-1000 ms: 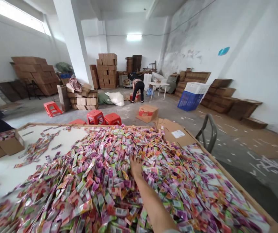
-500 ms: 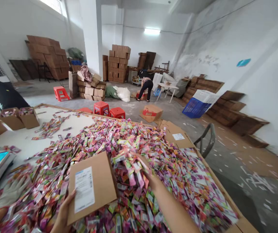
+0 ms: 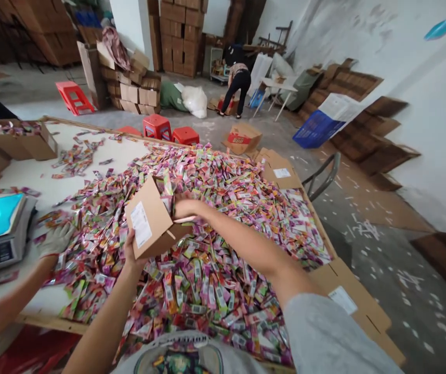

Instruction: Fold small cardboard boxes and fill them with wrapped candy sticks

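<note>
A small cardboard box [image 3: 151, 215] with a white label is tilted over the heap, its open side towards the right. My left hand [image 3: 131, 253] is closed on its lower left edge, the thumb on the labelled face. My right hand [image 3: 187, 208] reaches into the opening; the box hides its fingers. Small packets [image 3: 167, 189] show at the opening beside that hand. Below and all around lies a wide heap of shiny pink, purple and green packets [image 3: 211, 280] on the table.
A co-worker's gloved hand [image 3: 57, 240] rests on packets at the left, near a scale [image 3: 2, 234] with a blue top. Filled cartons [image 3: 36, 143] stand at the far left. Flattened cardboard [image 3: 353, 296] lies at the right edge. Red stools [image 3: 156, 127] stand beyond the table.
My right hand has moved from the heap, where it held packets, to the box's opening. The box has been tipped and turned, and my view has shifted downward.
</note>
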A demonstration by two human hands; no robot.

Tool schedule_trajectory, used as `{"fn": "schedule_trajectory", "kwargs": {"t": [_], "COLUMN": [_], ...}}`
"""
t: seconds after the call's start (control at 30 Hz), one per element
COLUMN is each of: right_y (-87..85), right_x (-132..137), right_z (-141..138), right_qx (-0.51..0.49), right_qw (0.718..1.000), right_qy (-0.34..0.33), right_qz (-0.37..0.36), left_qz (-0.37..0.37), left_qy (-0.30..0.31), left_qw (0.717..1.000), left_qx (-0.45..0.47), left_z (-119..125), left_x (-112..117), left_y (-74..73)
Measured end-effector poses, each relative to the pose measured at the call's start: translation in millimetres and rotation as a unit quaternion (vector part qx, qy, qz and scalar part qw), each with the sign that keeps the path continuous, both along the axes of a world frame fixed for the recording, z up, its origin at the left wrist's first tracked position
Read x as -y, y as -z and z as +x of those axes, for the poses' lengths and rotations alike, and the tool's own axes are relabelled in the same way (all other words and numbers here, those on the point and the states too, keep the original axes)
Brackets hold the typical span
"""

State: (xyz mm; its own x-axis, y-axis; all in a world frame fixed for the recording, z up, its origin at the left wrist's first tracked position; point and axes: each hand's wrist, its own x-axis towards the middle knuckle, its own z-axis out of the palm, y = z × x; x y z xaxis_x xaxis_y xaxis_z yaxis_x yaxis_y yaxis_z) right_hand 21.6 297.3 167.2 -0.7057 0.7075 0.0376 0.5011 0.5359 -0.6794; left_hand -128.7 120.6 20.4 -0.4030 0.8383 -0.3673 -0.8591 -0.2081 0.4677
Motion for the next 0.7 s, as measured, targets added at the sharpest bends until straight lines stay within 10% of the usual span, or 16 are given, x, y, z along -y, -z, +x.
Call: {"fn": "schedule_trajectory", "kwargs": {"t": [0.1,0.17,0.27,0.37,0.43,0.7], "right_y": [-24.1,-3.3,93.7,205.0,244.2,201.8], "right_x": [-5.4,18.2,88.5,140.1,136.9,8.9], "right_z": [31.4,62.7,98.8,106.8,99.6,64.5], "right_qx": [0.005,-0.023,0.095,0.231,0.247,0.294], "right_qw": [0.995,0.979,0.966,0.97,0.962,0.916], "right_qy": [0.005,0.104,0.183,0.02,0.031,0.21], "right_qz": [0.097,0.175,0.157,0.079,0.109,0.177], "left_qz": [0.055,0.066,0.035,-0.006,-0.04,-0.152], "left_qy": [-0.022,-0.043,-0.07,-0.048,-0.037,-0.007], "left_qw": [0.998,0.997,0.997,0.997,0.996,0.987], "left_qx": [-0.004,0.001,0.027,0.054,0.071,0.054], "left_z": [-21.9,-38.6,-56.1,-59.3,-57.5,-60.3], "left_x": [8.5,19.9,37.5,50.0,57.1,91.6], "left_y": [-2.3,4.4,23.8,43.9,54.8,64.6]}}
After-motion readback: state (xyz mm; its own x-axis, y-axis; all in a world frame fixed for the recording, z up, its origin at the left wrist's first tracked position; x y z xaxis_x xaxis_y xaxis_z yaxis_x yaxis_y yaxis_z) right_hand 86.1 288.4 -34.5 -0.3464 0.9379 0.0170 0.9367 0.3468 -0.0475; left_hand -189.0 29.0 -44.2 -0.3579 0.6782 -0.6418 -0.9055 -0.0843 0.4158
